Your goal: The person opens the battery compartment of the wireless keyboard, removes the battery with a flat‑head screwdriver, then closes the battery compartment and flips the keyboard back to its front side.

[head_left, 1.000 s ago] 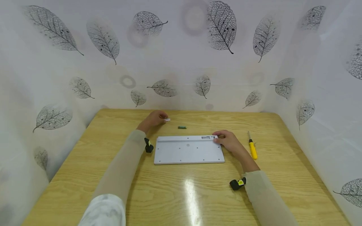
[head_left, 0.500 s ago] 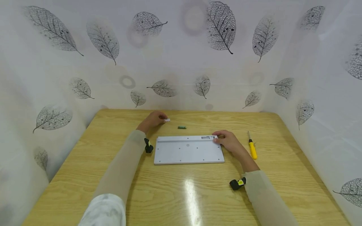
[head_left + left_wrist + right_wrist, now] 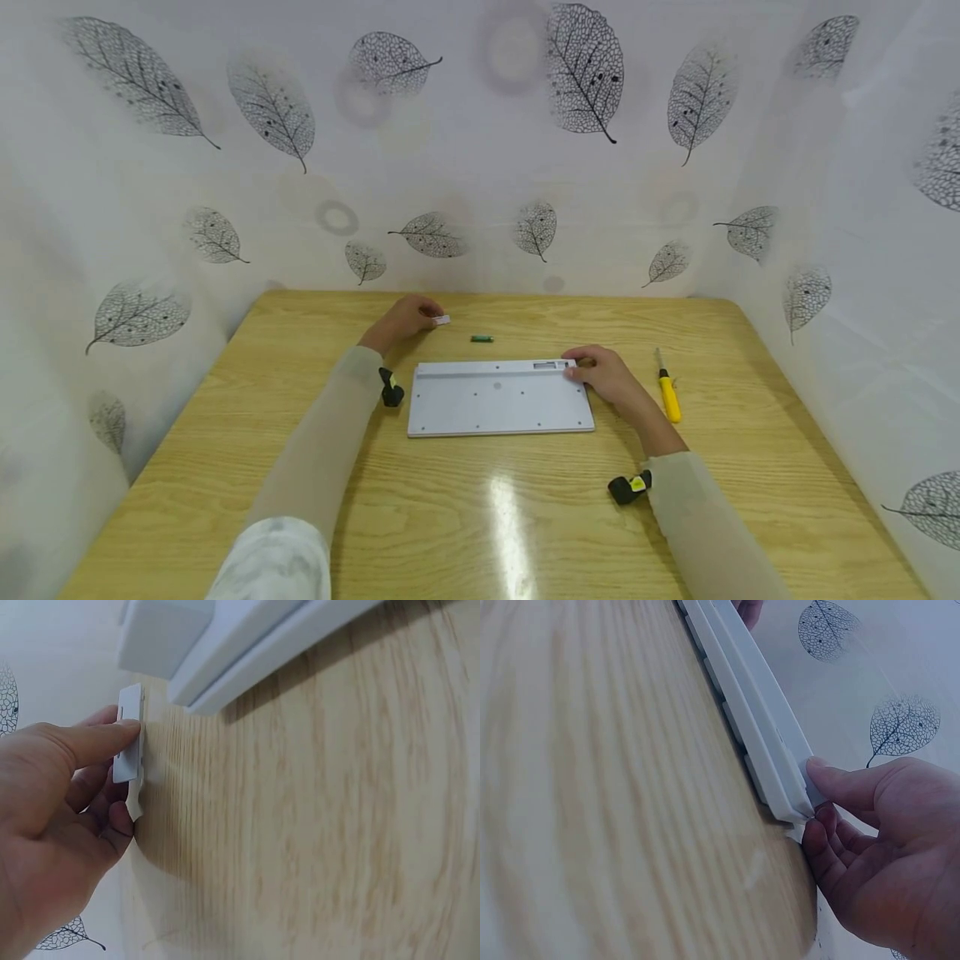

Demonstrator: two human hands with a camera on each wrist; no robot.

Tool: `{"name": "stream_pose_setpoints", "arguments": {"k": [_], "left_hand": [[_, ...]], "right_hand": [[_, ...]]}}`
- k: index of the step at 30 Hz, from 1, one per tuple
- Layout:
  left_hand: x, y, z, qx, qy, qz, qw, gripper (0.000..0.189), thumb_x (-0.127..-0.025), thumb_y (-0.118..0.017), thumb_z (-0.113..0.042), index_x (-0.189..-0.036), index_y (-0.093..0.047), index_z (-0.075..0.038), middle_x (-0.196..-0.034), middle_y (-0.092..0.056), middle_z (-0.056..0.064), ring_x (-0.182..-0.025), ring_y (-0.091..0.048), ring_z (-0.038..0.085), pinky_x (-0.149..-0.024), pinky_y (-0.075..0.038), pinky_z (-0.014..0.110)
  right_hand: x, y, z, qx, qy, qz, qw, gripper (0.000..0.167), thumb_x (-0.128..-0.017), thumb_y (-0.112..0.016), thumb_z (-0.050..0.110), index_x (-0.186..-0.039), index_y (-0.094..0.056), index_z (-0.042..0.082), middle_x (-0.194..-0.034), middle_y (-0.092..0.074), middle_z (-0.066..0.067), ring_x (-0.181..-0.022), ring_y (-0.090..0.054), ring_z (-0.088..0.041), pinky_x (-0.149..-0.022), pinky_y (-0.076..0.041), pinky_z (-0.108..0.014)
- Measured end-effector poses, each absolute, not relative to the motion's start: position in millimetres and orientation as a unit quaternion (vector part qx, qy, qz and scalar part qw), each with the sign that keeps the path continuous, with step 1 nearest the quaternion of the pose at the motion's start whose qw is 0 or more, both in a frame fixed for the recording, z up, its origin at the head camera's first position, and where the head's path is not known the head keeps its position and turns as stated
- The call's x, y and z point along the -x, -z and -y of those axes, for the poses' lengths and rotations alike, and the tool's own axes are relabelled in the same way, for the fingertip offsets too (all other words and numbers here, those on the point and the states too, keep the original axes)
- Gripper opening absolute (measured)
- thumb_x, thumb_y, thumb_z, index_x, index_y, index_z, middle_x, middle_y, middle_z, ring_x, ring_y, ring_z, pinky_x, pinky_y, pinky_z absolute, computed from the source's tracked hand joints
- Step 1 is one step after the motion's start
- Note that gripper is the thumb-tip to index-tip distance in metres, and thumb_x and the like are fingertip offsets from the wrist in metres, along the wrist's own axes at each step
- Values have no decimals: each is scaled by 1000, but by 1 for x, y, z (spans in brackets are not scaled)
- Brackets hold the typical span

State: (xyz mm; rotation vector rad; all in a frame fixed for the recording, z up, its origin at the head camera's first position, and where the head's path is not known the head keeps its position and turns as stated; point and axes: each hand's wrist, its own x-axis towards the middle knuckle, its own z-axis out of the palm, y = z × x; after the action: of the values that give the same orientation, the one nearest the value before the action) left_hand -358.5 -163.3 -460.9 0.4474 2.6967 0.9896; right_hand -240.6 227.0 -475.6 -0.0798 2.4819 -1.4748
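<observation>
A white keyboard (image 3: 498,410) lies face down in the middle of the table, with a small battery compartment (image 3: 545,365) uncovered near its far right corner. My right hand (image 3: 611,379) grips that corner, thumb on the back and fingers around the edge, as the right wrist view also shows. Beyond the keyboard's far left corner, my left hand (image 3: 408,320) pinches a small white battery cover (image 3: 129,739) between thumb and fingers, close over the table. A green battery (image 3: 482,338) lies between the left hand and the keyboard.
A screwdriver (image 3: 670,398) with a yellow handle lies to the right of the keyboard, beside my right hand. The wooden table (image 3: 420,508) ends at a leaf-patterned curtain (image 3: 480,250) at the back and sides.
</observation>
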Motion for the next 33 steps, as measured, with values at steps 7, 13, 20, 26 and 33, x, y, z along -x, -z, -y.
{"name": "stream_pose_setpoints", "arguments": {"k": [7, 13, 20, 26, 33], "left_hand": [[358, 460, 166, -165, -347, -916, 118, 27, -97, -61, -4, -123, -67, 0, -122, -66, 18, -114, -59, 31, -105, -46, 46], [354, 458, 166, -183, -343, -913, 125, 29, -96, -60, -3, -124, -66, 1, -123, -65, 20, -116, -59, 33, -104, -46, 46], [346, 449, 160, -198, -360, -902, 135, 33, -97, -56, -1, -128, -64, 0, -126, -64, 19, -118, -58, 33, -102, -49, 45], [336, 440, 152, -222, -385, -886, 132, 32, -98, -57, -1, -129, -65, -2, -124, -65, 17, -116, -59, 31, -102, -49, 44], [326, 436, 136, -257, -419, -859, 141, 32, -98, -61, -1, -129, -66, -3, -122, -67, 17, -112, -62, 29, -94, -54, 40]], "right_hand": [[240, 475, -226, 32, 501, -856, 123, 35, -99, -65, 18, -132, -63, 8, -140, -56, -17, -114, -55, -30, -97, -46, -39], [239, 475, -227, 37, 496, -860, 118, 35, -99, -65, 19, -133, -63, 8, -141, -55, -17, -115, -54, -30, -98, -46, -41], [238, 473, -226, 36, 497, -859, 119, 35, -99, -65, 18, -133, -63, 8, -139, -57, -17, -114, -55, -31, -98, -46, -41], [238, 472, -226, 37, 493, -861, 119, 35, -99, -65, 19, -132, -63, 7, -140, -55, -18, -115, -54, -31, -97, -46, -41], [239, 473, -226, 36, 494, -860, 120, 34, -99, -65, 19, -131, -64, 7, -139, -56, -18, -112, -54, -30, -95, -46, -38]]}}
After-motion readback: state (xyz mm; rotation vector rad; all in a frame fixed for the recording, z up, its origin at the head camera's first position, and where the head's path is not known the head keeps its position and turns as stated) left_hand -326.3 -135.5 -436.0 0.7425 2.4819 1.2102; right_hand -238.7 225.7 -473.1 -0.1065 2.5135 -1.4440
